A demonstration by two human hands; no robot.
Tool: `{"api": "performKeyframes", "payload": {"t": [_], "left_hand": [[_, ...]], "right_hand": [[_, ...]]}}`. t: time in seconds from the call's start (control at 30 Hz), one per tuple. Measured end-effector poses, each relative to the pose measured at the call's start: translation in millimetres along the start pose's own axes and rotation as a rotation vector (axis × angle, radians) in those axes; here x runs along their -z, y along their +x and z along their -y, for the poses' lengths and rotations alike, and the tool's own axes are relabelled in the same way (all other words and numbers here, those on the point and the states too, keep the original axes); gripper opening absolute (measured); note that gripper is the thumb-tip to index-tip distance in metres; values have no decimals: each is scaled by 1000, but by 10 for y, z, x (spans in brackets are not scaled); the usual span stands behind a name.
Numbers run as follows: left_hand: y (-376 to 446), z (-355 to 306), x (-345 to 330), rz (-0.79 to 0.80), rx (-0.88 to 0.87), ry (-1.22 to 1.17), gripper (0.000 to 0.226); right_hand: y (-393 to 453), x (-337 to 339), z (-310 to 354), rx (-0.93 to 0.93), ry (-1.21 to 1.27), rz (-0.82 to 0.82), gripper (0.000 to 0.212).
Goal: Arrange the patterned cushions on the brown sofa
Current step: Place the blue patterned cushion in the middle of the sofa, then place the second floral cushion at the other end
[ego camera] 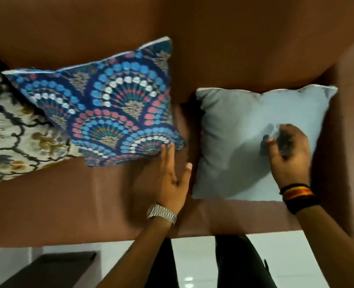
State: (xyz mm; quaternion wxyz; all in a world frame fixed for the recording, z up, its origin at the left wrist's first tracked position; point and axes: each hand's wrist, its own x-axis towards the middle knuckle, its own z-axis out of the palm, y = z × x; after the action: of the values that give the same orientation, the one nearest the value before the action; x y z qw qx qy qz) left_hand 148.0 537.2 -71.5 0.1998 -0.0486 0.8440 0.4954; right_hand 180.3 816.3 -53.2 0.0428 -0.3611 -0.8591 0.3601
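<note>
your left hand [173, 181] is open, fingertips touching the blue patterned cushion [109, 107] just above it on the brown sofa [89, 196]; your right hand [288, 154], fingers loosely curled, rests on the grey cushion [244, 125] beneath it.

cream floral cushion [12, 129]: cut off by the left edge of the frame; its right part is hidden under the blue fan-patterned cushion [109, 104].
blue fan-patterned cushion: its lower right corner is partly covered by the fingertips of the left hand [173, 181].
right hand [289, 154]: fingers smeared by motion blur at centre right; whether they press or pinch the grey cushion [244, 129] cannot be told.
brown sofa [234, 38]: cut off at the top, left and right edges.
dark furniture [53, 269]: lower left, cut by the bottom edge, kind unclear.
legs [234, 265]: dark, cut at the bottom edge.
</note>
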Motion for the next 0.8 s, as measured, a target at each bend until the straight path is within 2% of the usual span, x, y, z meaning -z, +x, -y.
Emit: {"api": "performKeyframes", "payload": {"t": [0.1, 0.23, 0.3, 0.43, 0.53, 0.6, 0.63, 0.7, 0.73, 0.8], "left_hand": [[133, -248, -704, 138, 90, -16, 83], [412, -427, -1156, 128, 198, 52, 82], [400, -484, -1185, 114, 262, -15, 82], [307, -575, -1074, 121, 303, -25, 76], [230, -688, -771, 167, 353, -103, 68], [270, -738, -497, 160, 424, -237, 57], [319, -736, -350, 125, 475, -378, 52], [448, -763, -134, 59, 493, -478, 64], [491, -851, -102, 78, 467, -452, 76], [582, -1065, -214, 124, 423, -382, 84]], "right_hand": [[289, 402, -554, -120, -58, 52, 65], [593, 597, -867, -431, 197, 267, 103], [614, 609, -955, -486, 261, 361, 101], [581, 732, -958, -449, 300, 387, 92], [525, 1092, -884, -408, 414, 421, 81], [584, 1448, -814, -394, 476, 466, 80], [642, 1599, -799, -418, 565, 482, 86], [756, 1786, -730, -476, 782, 460, 83], [815, 1817, -688, -463, 850, 442, 80], [975, 1737, -532, -426, 891, 417, 86]]}}
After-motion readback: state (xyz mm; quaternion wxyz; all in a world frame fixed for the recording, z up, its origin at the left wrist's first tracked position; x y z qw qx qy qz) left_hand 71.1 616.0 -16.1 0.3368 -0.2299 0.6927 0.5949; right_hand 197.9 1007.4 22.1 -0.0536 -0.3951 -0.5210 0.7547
